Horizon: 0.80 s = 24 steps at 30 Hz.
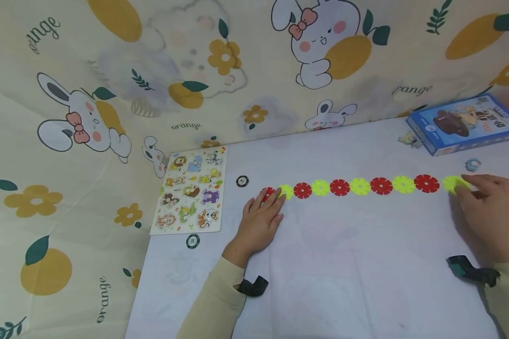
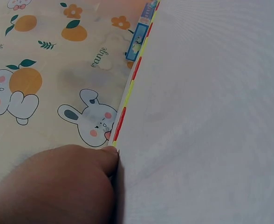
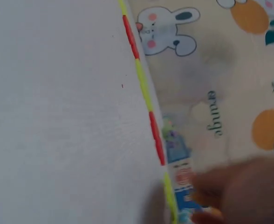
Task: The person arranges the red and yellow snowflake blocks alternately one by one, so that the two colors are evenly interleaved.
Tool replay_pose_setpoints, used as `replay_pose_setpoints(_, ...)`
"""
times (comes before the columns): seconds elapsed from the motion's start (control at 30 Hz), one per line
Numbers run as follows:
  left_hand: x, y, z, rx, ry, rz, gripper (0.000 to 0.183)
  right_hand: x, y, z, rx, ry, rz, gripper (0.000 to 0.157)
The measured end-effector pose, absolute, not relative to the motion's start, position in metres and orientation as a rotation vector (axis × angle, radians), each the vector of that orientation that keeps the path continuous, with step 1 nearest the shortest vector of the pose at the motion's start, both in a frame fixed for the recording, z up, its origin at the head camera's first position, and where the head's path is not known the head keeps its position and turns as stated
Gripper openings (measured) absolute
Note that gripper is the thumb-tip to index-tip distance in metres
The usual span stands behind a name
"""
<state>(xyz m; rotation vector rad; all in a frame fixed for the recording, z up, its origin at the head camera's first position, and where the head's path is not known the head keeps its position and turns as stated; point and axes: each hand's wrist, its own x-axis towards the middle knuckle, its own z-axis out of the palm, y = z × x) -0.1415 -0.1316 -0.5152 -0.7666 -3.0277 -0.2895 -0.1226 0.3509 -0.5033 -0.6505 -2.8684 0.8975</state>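
Note:
Several notched plastic discs, red and yellow-green by turns, lie in a long row across the white table. At the row's left end my left hand [image 1: 258, 221] rests flat, its straight fingers on a red disc [image 1: 268, 192] and the yellow-green disc [image 1: 286, 190] beside it. At the right end my right hand [image 1: 492, 207] holds the last yellow-green disc [image 1: 449, 183] between thumb and forefinger, low at the table. A red disc [image 1: 427, 183] lies just left of it. In the right wrist view the fingers [image 3: 211, 184] are blurred.
A blue picture box [image 1: 471, 123] lies at the back right, with a small blue figure [image 1: 472, 164] in front. An animal sticker board [image 1: 188, 190] lies at the left, near two round chips, one black [image 1: 242, 181] and one dark green [image 1: 192, 241]. A patterned cloth [image 1: 271, 70] hangs behind.

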Motion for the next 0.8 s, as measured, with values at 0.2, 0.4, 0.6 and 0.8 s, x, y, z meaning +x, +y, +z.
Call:
replay_pose_setpoints(0.2, -0.141, -0.131, -0.516, -0.765, -3.029, -0.294, 0.056, -0.118, 0.339, -0.499, -0.222, -3.100, 0.566, 0.066)
replay_pose_setpoints(0.4, -0.143, -0.131, -0.517, -0.774, -3.017, -0.306, 0.056, -0.120, 0.338, -0.503, -0.242, -3.129, 0.575, 0.083)
replay_pose_setpoints(0.6, -0.144, -0.131, -0.519, -0.769, -3.020, -0.298, 0.056, -0.120, 0.338, -0.506, -0.239, -3.132, 0.588, 0.085)
replay_pose_setpoints(0.8, -0.144, -0.131, -0.521, -0.763, -3.021, -0.291, 0.056, -0.120, 0.338, -0.505, -0.208, -3.125, 0.597, 0.086)
